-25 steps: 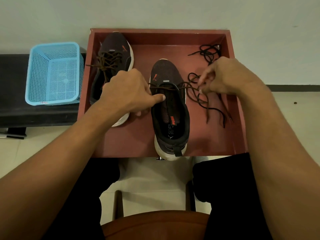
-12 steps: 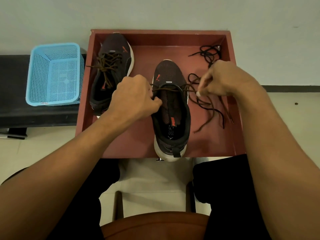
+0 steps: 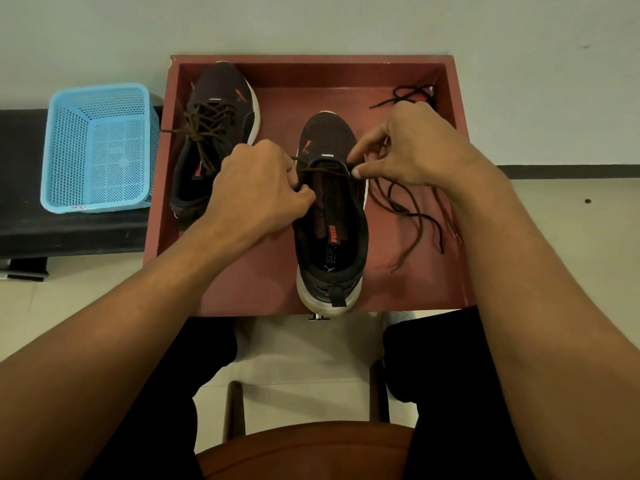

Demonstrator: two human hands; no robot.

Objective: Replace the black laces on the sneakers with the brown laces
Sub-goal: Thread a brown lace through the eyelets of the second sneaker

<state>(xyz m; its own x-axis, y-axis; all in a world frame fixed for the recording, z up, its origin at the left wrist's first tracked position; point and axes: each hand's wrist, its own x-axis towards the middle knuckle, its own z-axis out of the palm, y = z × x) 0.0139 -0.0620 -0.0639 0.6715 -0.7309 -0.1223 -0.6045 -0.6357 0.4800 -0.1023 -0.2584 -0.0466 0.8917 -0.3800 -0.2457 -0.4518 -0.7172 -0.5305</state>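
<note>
Right hand (image 3: 415, 147) moves in to the right eyelets of the near sneaker (image 3: 332, 244) in the tray (image 3: 311, 69), and with left hand (image 3: 256, 192) pinches the brown lace (image 3: 323, 170) (limp, light, likely slippery: grip near the stiff tip).

— What's on the tray (image 3: 311, 72)?
— Left sneaker (image 3: 221, 98) at the far left, right sneaker (image 3: 329, 258) near the middle, brown lace (image 3: 398, 206) just right of it, black laces (image 3: 412, 93) in the far right corner.
— The bench (image 3: 20, 216)?
— A basket (image 3: 100, 147), left of the tray.
</note>
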